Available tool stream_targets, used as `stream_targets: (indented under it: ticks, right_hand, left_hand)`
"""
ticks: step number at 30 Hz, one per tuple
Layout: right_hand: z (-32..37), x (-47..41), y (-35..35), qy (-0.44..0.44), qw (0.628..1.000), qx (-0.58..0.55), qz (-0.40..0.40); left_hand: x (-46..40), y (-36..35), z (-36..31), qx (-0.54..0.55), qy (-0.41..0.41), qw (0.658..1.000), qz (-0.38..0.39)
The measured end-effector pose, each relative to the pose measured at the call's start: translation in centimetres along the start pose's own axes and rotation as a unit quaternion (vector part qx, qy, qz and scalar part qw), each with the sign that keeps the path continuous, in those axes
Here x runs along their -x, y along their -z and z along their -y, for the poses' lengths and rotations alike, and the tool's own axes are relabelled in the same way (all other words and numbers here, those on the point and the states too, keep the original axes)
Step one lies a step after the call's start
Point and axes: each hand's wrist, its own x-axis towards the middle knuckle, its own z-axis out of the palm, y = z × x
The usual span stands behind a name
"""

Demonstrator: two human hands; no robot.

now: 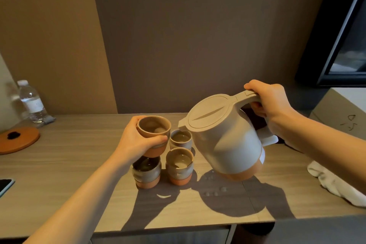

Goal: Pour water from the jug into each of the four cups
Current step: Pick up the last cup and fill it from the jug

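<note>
My right hand grips the handle of a grey jug with a terracotta base, held above the table and tilted left, its spout over the far cup. My left hand holds a grey and terracotta cup lifted above the near left cup. The near right cup stands on the wooden table and has some liquid in it. No stream of water shows at the spout.
A water bottle and an orange round lid sit at the far left. A phone lies at the left edge. A white cloth and a box are on the right. Water drops lie before the jug.
</note>
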Motion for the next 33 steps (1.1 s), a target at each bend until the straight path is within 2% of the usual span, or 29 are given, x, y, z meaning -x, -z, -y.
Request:
stream_targets:
  ticks: [10,17,33]
  right_hand:
    - [0.9,0.4,-0.6,0.065,0.995,0.073,0.022]
    - [0.9,0.4,-0.9,0.086,0.989,0.116,0.044]
    - [0.9,0.3,-1.1,0.163,0.964,0.197,0.072]
  left_hand:
    - [0.7,-1.5,-0.5,-0.182,-0.086,0.979,0.038]
    - [2.1,-2.2,-1.1,-0.201,-0.128,0.968,0.077]
    - [3.2,-3.0,-0.8,-0.201,-0.132,0.966,0.092]
